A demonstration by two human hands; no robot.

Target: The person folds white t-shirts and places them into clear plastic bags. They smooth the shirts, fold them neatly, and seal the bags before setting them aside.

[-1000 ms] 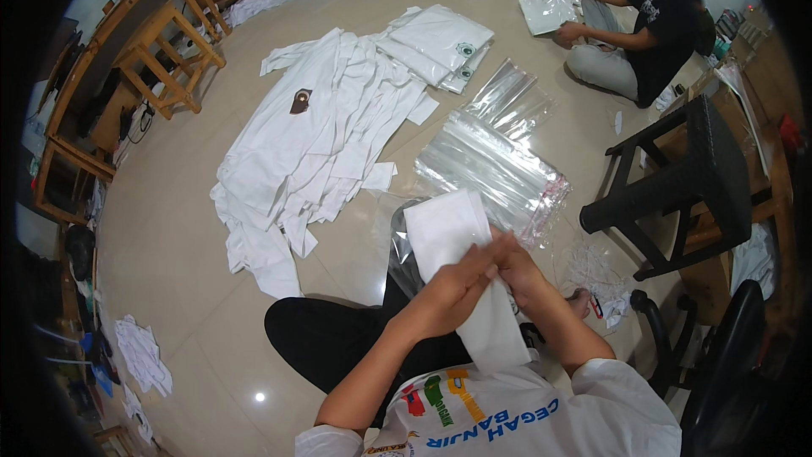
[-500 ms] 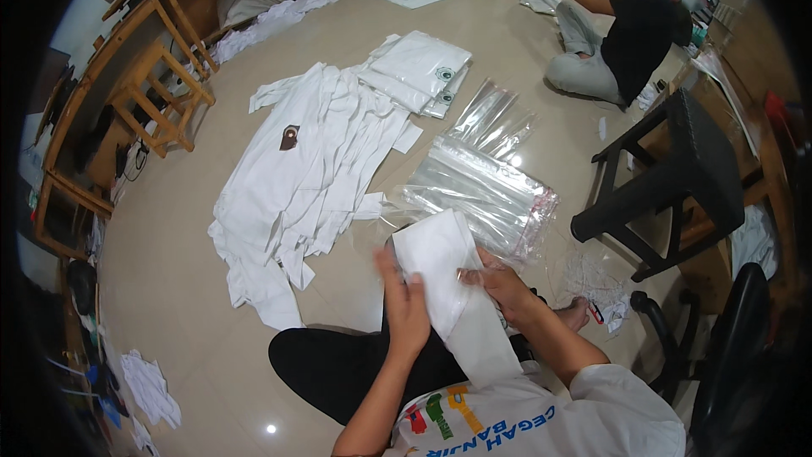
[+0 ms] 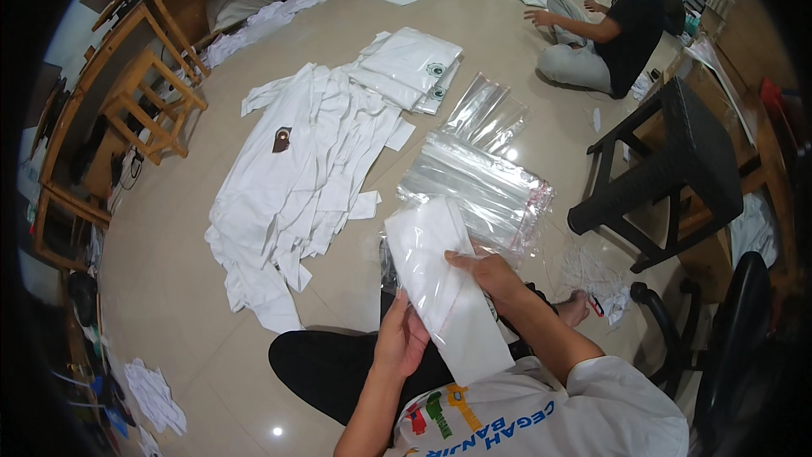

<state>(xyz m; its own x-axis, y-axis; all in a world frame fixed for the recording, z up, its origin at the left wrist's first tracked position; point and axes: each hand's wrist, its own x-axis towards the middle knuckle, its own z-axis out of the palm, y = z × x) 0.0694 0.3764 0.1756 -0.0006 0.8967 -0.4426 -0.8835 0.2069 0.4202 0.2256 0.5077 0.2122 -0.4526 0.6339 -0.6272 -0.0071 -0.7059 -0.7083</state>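
Observation:
Over my lap I hold a folded white garment (image 3: 475,345), its upper part inside a clear plastic bag (image 3: 423,241). The lower end of the cloth sticks out of the bag toward my shirt. My left hand (image 3: 403,337) grips the bag's left edge, thumb along the side and fingers underneath. On the other side, my right hand (image 3: 492,278) is closed on it, thumb on top and the other fingers hidden below. Just beyond lies a stack of clear plastic bags (image 3: 474,186). A heap of white garments (image 3: 296,169) is spread on the floor to the left.
Bagged white garments (image 3: 410,68) lie behind the heap. A black plastic stool (image 3: 668,169) and a black chair (image 3: 736,338) stand at right, a wooden stool (image 3: 152,106) at left. Two people sit on the floor farther off. Thread scraps (image 3: 584,271) lie near my foot.
My left hand has moved down along the bag's left edge and now grips it. My right thumb has shifted up and inward. The bag now covers the cloth more smoothly.

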